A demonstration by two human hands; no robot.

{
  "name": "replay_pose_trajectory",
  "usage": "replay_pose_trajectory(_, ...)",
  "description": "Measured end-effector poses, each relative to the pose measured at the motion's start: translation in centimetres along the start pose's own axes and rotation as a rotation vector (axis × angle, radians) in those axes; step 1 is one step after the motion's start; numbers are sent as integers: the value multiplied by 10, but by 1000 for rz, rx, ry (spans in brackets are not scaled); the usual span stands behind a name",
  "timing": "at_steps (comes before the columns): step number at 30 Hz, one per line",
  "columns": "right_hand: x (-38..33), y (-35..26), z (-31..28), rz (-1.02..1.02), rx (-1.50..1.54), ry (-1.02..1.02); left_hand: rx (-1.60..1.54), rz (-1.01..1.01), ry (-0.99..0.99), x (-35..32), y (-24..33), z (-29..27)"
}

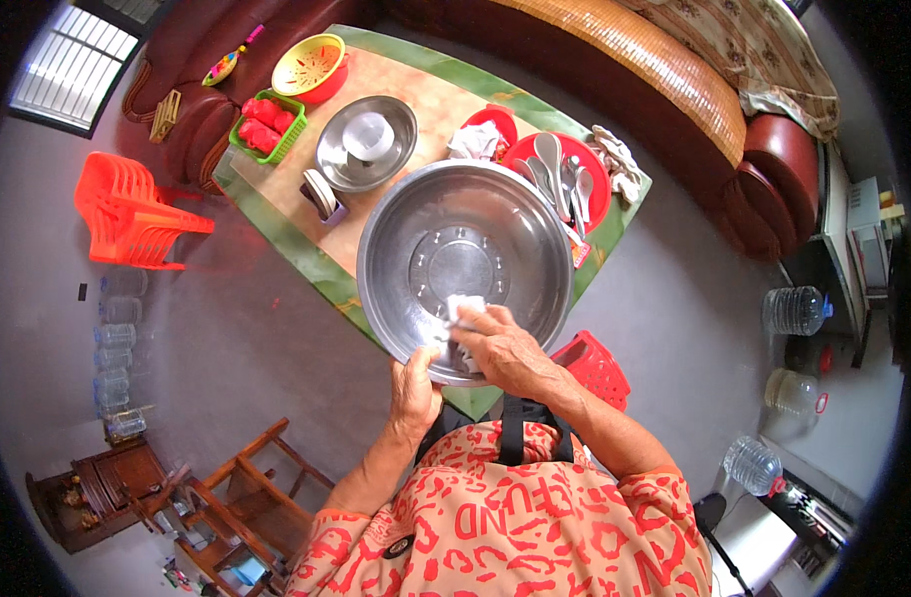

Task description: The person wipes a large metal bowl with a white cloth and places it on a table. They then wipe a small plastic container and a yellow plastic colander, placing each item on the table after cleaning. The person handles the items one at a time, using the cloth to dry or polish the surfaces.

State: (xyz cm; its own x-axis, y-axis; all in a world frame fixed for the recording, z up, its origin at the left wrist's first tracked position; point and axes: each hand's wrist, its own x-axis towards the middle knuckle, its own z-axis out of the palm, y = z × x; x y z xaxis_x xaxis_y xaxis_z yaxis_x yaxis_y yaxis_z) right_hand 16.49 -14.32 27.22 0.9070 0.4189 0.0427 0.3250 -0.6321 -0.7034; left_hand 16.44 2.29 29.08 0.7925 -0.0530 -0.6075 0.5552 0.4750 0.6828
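A large stainless steel basin [396,249] is tilted toward me over the near corner of the table. Its near rim is gripped by my left hand [414,391], with the thumb over the edge. Inside, against the near wall, my right hand [505,348] presses a white cloth [465,308], its fingers closed on it. Part of the cloth hangs below that hand. Just past the basin's right side lies a red tray [599,204] of spoons and ladles [549,151]. A smaller steel bowl [406,149] behind it holds a white plastic bowl [367,135].
The green-bordered table [286,234] also carries a green basket [294,107] of red items, a yellow strainer [309,62] and crumpled cloths [620,159]. Red stools [127,209] are stacked at left. A red basket [597,368] stands near my right arm; a sofa [635,99] lies beyond.
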Motion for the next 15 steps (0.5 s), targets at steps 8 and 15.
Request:
replay_pose_trajectory(8, 37, 0, 14, -154, -249, 173, -11, 16, -110, 1, 11, 1)
replay_pose_trajectory(15, 73, 22, -1, 126, -552, 394, 43, -41, -98, 1, 18, -19)
